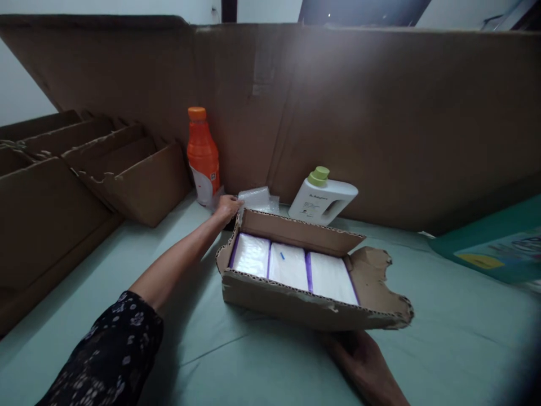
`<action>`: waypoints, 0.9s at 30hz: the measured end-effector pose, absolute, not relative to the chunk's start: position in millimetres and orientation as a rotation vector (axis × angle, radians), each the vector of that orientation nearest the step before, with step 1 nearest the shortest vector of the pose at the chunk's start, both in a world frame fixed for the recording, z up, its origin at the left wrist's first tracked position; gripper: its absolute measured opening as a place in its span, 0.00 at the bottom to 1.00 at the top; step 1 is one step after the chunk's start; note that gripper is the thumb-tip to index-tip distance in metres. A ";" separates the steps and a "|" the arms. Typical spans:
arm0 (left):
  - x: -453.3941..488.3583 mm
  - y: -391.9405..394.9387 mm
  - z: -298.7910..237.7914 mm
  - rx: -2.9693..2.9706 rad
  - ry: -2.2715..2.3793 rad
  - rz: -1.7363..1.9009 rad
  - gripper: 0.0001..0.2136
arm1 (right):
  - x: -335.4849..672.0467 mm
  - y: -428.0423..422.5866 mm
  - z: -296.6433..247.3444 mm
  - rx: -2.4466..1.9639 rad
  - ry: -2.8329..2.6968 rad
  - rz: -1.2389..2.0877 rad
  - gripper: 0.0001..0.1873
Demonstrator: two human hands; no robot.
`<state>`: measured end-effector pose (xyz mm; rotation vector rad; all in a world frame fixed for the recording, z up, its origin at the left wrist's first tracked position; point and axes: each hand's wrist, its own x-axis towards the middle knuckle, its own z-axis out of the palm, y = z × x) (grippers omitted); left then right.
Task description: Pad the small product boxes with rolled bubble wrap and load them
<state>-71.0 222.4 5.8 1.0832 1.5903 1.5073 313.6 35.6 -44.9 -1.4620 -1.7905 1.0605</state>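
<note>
An open cardboard box [279,301] sits tilted in front of me, with three white packs [287,265] edged in purple lined up inside it. My right hand [359,361] is closed at the underside of the box near its right end; its fingertips are hidden beneath the cardboard. Beyond the box's far left corner, my left hand [228,207] is closed, its fingers pinching clear bubble wrap [256,198]. Something dark shows below that hand, too hidden to name.
An orange bottle [203,158] stands behind my left hand. A white jug with a green cap [323,200] leans at the back. Torn-edged cardboard compartments [143,180] line the left. A teal container [494,242] lies at right. A tall cardboard panel [380,124] closes the back of the green cloth [236,355].
</note>
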 end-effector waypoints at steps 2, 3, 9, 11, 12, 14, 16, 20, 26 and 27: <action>-69.3 226.4 6.2 1.051 1.637 1.481 0.17 | 315.2 35.8 -49.3 -1.446 -1.782 1.046 0.22; -69.5 226.4 8.9 1.047 1.656 1.487 0.15 | 315.1 35.9 -49.5 -1.443 -1.778 1.046 0.21; -84.7 208.2 66.1 1.076 1.598 1.788 0.06 | 308.8 36.1 -36.0 -1.426 -1.806 1.054 0.19; -95.1 186.5 89.3 1.076 1.566 1.895 0.04 | 307.2 36.7 -33.5 -1.405 -1.818 1.048 0.20; -101.0 170.6 98.1 1.096 1.556 1.939 0.04 | 306.4 37.1 -32.9 -1.395 -1.824 1.047 0.21; -112.7 128.5 107.1 1.206 1.560 2.005 0.05 | 304.6 38.1 -32.1 -1.372 -1.827 1.048 0.23; -121.3 75.5 103.4 1.389 1.616 2.011 0.06 | 302.0 38.9 -30.7 -1.339 -1.815 1.065 0.25; -118.1 -37.9 68.1 1.663 1.911 1.796 0.07 | 296.1 41.1 -26.1 -1.257 -1.746 1.155 0.29; -64.2 -140.3 5.9 2.355 1.823 1.147 0.05 | 299.2 46.3 -14.2 -1.219 -1.661 1.264 0.33; -54.0 -147.5 0.4 2.479 1.666 0.943 0.05 | 302.1 44.1 -11.2 -1.237 -1.652 1.259 0.32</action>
